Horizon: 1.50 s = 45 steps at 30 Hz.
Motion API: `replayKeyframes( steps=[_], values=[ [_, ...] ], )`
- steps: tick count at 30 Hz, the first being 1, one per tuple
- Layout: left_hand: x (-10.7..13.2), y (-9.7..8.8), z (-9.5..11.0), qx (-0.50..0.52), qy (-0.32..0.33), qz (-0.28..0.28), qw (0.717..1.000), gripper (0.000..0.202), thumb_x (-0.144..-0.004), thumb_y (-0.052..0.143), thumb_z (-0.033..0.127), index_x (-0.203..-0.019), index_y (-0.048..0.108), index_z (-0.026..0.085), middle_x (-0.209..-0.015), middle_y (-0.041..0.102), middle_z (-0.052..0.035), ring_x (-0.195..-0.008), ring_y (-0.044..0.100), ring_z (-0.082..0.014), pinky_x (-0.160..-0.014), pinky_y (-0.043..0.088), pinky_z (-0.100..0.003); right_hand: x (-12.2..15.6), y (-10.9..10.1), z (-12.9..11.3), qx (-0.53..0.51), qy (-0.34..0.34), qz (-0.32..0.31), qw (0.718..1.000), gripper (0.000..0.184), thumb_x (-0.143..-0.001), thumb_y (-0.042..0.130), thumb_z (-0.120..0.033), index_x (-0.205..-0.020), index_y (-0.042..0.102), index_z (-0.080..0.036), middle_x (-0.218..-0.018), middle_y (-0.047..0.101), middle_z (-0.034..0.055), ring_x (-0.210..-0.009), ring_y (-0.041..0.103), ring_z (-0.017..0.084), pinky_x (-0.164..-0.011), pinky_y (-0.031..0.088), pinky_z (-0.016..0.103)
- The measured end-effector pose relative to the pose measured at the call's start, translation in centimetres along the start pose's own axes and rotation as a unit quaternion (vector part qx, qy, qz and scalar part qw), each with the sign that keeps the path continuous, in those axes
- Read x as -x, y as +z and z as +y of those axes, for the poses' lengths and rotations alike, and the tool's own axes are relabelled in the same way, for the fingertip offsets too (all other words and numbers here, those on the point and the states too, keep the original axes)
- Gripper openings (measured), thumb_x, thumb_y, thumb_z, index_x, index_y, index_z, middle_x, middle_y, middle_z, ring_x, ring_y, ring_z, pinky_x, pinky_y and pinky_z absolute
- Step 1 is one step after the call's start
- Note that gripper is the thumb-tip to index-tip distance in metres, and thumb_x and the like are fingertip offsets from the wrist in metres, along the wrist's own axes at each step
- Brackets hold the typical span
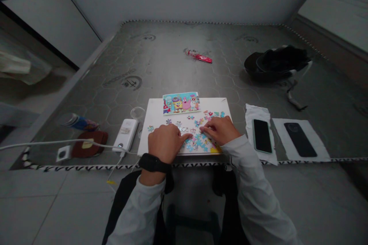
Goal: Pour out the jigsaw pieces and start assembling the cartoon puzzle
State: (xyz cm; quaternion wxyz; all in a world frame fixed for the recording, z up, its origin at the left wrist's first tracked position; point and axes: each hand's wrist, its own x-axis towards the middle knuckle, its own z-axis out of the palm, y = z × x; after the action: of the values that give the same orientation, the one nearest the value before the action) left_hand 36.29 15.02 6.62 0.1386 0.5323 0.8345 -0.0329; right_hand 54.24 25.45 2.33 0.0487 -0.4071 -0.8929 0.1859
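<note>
Small jigsaw pieces (204,142) in blue, pink and yellow lie over the right half of a white board (155,111). A few more are spread to the left, between my hands and a cartoon picture card (181,104). My left hand (166,141), with a black band on its wrist, rests at the board's front, its fingers curled under and its thumb pointing right at the pieces. What lies under those fingers is hidden. My right hand (220,129) comes in from the right, fingertips pinched together on a jigsaw piece among the others.
A power bank (125,134) with a white cable, a brown pouch (89,144) and a blue tube-like packet (82,121) are at left. Two phones (262,135) lie on white paper at right. Farther back are a red packet (199,57) and a black cap (273,63).
</note>
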Motion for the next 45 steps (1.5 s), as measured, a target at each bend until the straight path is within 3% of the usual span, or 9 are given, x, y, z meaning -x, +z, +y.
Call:
replayKeyframes(
  steps=[7, 13, 19, 23, 30, 33, 36, 45],
  values=[
    [0.0, 0.1, -0.2, 0.001, 0.003, -0.001, 1.0, 0.054, -0.083, 0.057, 0.073, -0.08, 0.082, 0.025, -0.075, 0.074, -0.0113, -0.08, 0.07, -0.031, -0.069, 0.052, -0.039, 0.2, -1.1, -0.1, 0.021, 0.067, 0.021, 0.997, 0.038, -0.1, 0.051, -0.046, -0.087, 0.079, -0.024, -0.085, 0.075, 0.0051, -0.08, 0.063, 0.02, -0.08, 0.031, 0.039],
    [0.0, 0.0, -0.2, 0.0, 0.002, -0.006, 1.0, 0.058, -0.084, 0.054, 0.075, -0.082, 0.082, 0.024, -0.076, 0.074, -0.0121, -0.08, 0.07, -0.031, -0.07, 0.052, -0.04, 0.3, -1.1, -0.2, 0.008, 0.043, -0.003, 0.999, 0.037, -0.099, 0.052, -0.045, -0.081, 0.078, -0.026, -0.08, 0.074, 0.0035, -0.079, 0.063, 0.019, -0.079, 0.032, 0.039],
    [0.0, 0.0, -0.1, 0.002, 0.0, -0.008, 1.0, 0.056, -0.084, 0.055, 0.073, -0.082, 0.082, 0.025, -0.076, 0.074, -0.0122, -0.08, 0.07, -0.0306, -0.07, 0.051, -0.039, 0.4, -1.5, 0.3, 0.021, 0.062, 0.024, 0.998, 0.036, -0.1, 0.051, -0.043, -0.085, 0.078, -0.025, -0.082, 0.075, 0.0042, -0.078, 0.063, 0.02, -0.08, 0.031, 0.04],
    [0.0, 0.1, -0.2, 0.002, 0.004, -0.005, 1.0, 0.059, -0.085, 0.052, 0.075, -0.083, 0.081, 0.024, -0.076, 0.074, -0.0124, -0.08, 0.07, -0.0311, -0.07, 0.051, -0.04, 0.4, -1.5, 0.0, 0.019, 0.053, -0.005, 0.998, 0.041, -0.101, 0.047, -0.044, -0.082, 0.078, -0.026, -0.079, 0.074, 0.0038, -0.079, 0.063, 0.021, -0.08, 0.032, 0.04],
    [0.0, -0.1, -0.3, -0.002, 0.001, -0.007, 1.0, 0.058, -0.085, 0.053, 0.074, -0.083, 0.081, 0.023, -0.077, 0.074, -0.0126, -0.082, 0.07, -0.0306, -0.071, 0.051, -0.039, 1.0, -2.2, 1.7, 0.008, 0.087, 0.028, 0.996, 0.017, -0.087, 0.071, -0.041, -0.088, 0.079, -0.027, -0.08, 0.074, 0.001, -0.074, 0.064, 0.018, -0.077, 0.035, 0.037],
    [0.1, -0.2, -0.3, -0.002, 0.001, -0.008, 1.0, 0.058, -0.085, 0.052, 0.075, -0.084, 0.081, 0.024, -0.078, 0.074, -0.0125, -0.082, 0.07, -0.0312, -0.071, 0.051, -0.04, 1.4, -2.4, 3.0, 0.031, 0.091, 0.019, 0.995, 0.017, -0.078, 0.079, -0.044, -0.086, 0.078, -0.028, -0.083, 0.075, -0.0003, -0.08, 0.066, 0.021, -0.081, 0.035, 0.04],
    [0.2, -0.2, -0.3, 0.0, 0.0, -0.01, 1.0, 0.057, -0.085, 0.053, 0.074, -0.084, 0.081, 0.025, -0.078, 0.074, -0.0121, -0.082, 0.07, -0.0314, -0.071, 0.051, -0.04, 1.4, -2.3, 3.5, 0.039, 0.095, -0.005, 0.995, 0.017, -0.075, 0.082, -0.042, -0.086, 0.078, -0.029, -0.085, 0.076, -0.0007, -0.083, 0.067, 0.022, -0.082, 0.035, 0.04],
    [0.0, -0.1, -0.5, 0.002, -0.001, -0.009, 1.0, 0.049, -0.084, 0.059, 0.069, -0.08, 0.081, 0.026, -0.079, 0.075, -0.0115, -0.081, 0.07, -0.0298, -0.07, 0.051, -0.038, 1.1, -2.5, 2.3, 0.021, 0.081, -0.05, 0.995, 0.011, -0.078, 0.08, -0.037, -0.086, 0.079, -0.03, -0.071, 0.07, -0.0014, -0.065, 0.06, 0.017, -0.076, 0.035, 0.038]
  ],
)
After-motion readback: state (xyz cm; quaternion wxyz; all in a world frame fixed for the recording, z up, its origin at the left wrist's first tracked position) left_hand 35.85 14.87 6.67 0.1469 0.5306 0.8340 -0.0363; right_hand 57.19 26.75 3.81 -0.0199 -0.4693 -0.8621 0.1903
